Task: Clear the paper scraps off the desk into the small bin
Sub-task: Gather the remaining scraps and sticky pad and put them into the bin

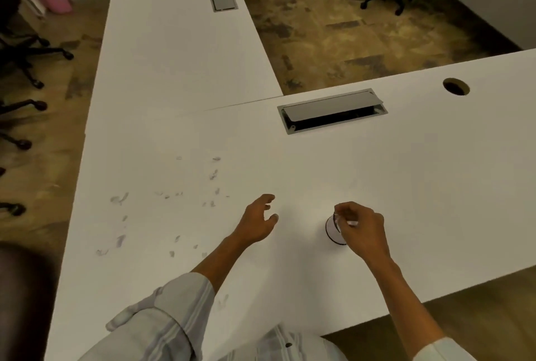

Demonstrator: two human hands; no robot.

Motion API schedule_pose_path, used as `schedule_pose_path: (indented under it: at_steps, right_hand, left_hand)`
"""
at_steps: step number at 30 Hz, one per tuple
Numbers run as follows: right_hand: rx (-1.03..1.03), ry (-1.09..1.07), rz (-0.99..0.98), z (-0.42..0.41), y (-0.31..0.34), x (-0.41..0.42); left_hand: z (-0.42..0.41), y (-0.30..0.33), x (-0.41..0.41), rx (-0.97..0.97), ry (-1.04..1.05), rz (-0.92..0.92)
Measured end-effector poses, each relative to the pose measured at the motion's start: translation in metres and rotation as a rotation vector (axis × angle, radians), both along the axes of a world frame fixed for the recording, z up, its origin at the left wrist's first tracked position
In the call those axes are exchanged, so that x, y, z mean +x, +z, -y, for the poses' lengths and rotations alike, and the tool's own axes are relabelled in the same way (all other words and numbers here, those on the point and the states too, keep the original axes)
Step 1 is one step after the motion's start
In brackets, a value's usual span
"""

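No readable text, label, brand, number or sign on anything in view.

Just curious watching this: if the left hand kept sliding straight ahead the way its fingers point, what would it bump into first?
Probably nothing soon: the left hand points up-right over bare desk; the cable hatch lies farther that way.

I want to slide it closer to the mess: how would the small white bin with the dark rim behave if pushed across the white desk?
The small white bin with the dark rim looks light, so it would probably slide easily on the smooth white desk. A high push might tip it. The right hand, over its mouth pinching a scrap, could steady it.
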State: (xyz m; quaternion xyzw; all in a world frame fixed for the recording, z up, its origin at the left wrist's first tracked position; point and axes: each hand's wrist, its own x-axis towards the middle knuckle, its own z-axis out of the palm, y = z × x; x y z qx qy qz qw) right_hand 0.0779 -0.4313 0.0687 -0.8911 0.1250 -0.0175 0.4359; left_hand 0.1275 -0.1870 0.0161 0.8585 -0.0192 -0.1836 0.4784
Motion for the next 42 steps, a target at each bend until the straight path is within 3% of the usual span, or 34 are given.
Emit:
schedule_pose_path:
  at_steps: [12, 17, 21, 26, 34, 42]
  right_hand:
    - [-0.111, 0.440, -0.361, -0.122, -0.064, 0.025]
    - [-0.267, 0.668, -0.365, -0.172, -0.062, 0.062]
    - [-0.325, 0.718, -0.356, -0.211, -0.054, 0.116]
    - [-0.423, 0.722, -0.380, -0.246, -0.056, 0.172]
    - [-0.647, 0.778, -0.476, -0.287, -0.082, 0.219]
    - [-0.640, 0.701, -0.410, -0.326, -0.118, 0.214]
  left_hand:
    - [-0.194, -0.035, -0.067, 0.409, 0.406, -0.144]
    - [-0.262, -0.039, -0.094, 0.515, 0.522, -0.236]
    - [-0.306, -0.047, -0.096, 0.572, 0.476, -0.334]
    - [-0.325, -0.049, -0.077, 0.591, 0.533, -0.458]
    - [-0.334, -0.061, -0.044, 0.516, 0.572, -0.500]
    - [-0.303, -0.067, -0.018, 0.458, 0.467, -0.342]
